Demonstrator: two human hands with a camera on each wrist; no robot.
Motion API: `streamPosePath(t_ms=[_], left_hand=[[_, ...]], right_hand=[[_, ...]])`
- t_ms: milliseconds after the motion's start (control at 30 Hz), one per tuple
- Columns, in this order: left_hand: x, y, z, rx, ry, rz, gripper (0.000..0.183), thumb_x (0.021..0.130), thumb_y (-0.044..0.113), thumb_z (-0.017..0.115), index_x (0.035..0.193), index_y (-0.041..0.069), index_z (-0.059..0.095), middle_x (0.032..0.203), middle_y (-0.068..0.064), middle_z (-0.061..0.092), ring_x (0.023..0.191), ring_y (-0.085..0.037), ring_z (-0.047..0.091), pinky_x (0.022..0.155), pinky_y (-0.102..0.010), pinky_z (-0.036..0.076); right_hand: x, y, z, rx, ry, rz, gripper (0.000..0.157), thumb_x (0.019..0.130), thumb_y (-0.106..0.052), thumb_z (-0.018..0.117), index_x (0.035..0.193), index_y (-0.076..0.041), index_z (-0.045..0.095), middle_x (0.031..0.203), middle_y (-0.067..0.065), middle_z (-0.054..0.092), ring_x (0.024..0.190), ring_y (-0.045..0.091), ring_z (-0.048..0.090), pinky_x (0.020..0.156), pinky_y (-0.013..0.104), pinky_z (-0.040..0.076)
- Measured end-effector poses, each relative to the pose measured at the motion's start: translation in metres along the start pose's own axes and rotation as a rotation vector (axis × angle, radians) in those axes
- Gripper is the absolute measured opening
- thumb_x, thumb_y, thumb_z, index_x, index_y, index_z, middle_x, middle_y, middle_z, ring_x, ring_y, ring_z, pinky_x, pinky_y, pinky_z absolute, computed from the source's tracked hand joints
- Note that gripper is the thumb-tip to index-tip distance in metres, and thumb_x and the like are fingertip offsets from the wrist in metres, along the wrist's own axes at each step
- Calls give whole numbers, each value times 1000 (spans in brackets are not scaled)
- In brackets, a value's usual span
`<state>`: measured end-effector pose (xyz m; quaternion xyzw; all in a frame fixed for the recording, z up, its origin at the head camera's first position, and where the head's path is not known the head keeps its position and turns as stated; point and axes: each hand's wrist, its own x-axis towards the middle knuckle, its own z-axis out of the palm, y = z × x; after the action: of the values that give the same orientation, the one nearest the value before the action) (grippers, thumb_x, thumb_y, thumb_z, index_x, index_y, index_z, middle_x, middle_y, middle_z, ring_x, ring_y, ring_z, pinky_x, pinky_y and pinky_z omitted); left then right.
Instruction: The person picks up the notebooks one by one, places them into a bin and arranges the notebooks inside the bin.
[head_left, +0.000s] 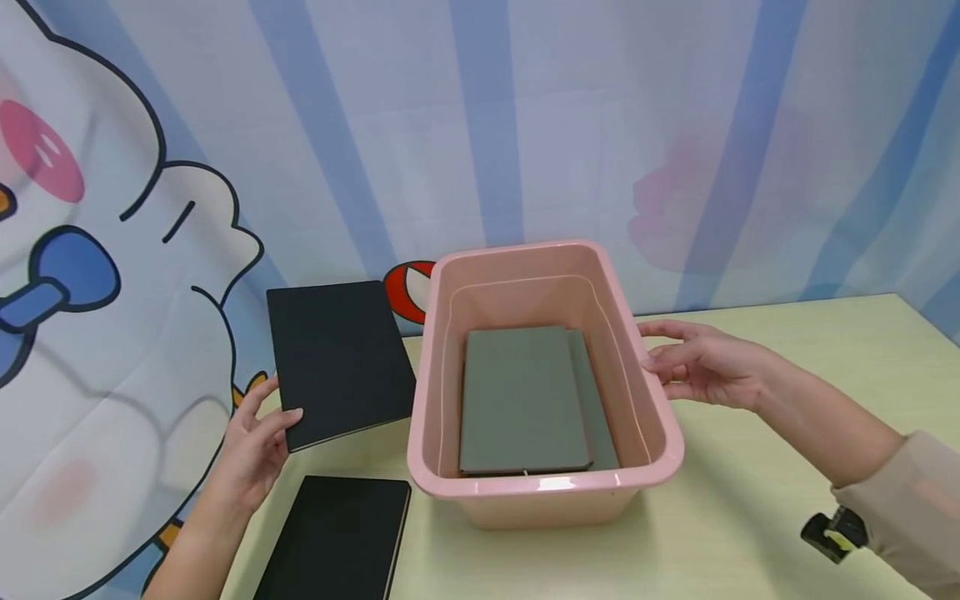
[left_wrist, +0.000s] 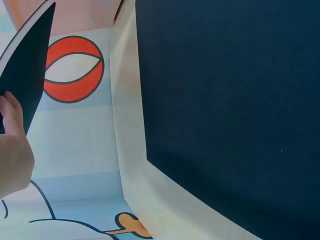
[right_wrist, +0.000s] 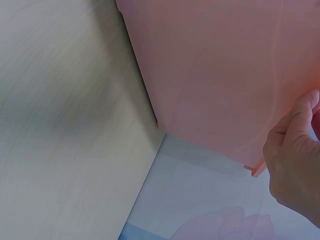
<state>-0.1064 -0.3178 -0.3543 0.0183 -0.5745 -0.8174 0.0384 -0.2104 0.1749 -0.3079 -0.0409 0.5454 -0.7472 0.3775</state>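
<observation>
My left hand [head_left: 251, 454] pinches the left edge of a black notebook [head_left: 341, 362], holding it raised and tilted beside the bin. In the left wrist view that notebook [left_wrist: 27, 70] shows at the upper left, with the thumb against its cover. A pink plastic bin [head_left: 546, 483] stands at the centre of the table. Two grey-green notebooks lie inside it, the upper notebook [head_left: 521, 400] partly covering the lower one [head_left: 596, 408]. With thumb and fingers, my right hand [head_left: 705, 364] grips the bin's right rim; the right wrist view shows it beside the bin's outer wall [right_wrist: 210, 75].
Another black notebook [head_left: 337, 542] lies on the pale wooden table [head_left: 787, 517], left of the bin and near the front. Behind the table hangs a blue-and-white striped cloth [head_left: 570, 150] with cartoon figures. A small black device [head_left: 834, 533] sits by the right sleeve.
</observation>
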Motion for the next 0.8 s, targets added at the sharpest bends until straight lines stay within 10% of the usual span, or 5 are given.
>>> streamPosePath(t_ms=[167,333,567,800], left_hand=[[-4,2,2,27,26,1,50,91,-7,48,129,22,34,110,9,57,50,-2,46,45,-11,41],[-7,7,5,44,18,-13,48,91,-4,48,128,24,34,147,7,12,49,-1,40,46,-9,40],[-11,15,10,8,10,45,45,92,-5,47,129,19,35,108,3,50,55,-1,54,55,-9,48],[-15,20,14,-9,35,33,47,92,-5,48,130,19,33,101,2,53,59,-4,58,58,-10,50]], right_hand=[[0,0,0,7,4,5,73,88,6,55,144,-5,9,97,12,63,80,20,66,76,37,56],[0,0,-1,13,-3,3,73,88,7,55,144,-5,9,97,12,63,81,20,66,76,37,56],[0,1,-2,14,-4,-1,70,88,7,55,142,-5,12,98,12,63,81,21,66,76,37,56],[-1,0,0,22,-17,5,72,88,6,54,143,-6,9,100,13,63,82,20,66,77,38,56]])
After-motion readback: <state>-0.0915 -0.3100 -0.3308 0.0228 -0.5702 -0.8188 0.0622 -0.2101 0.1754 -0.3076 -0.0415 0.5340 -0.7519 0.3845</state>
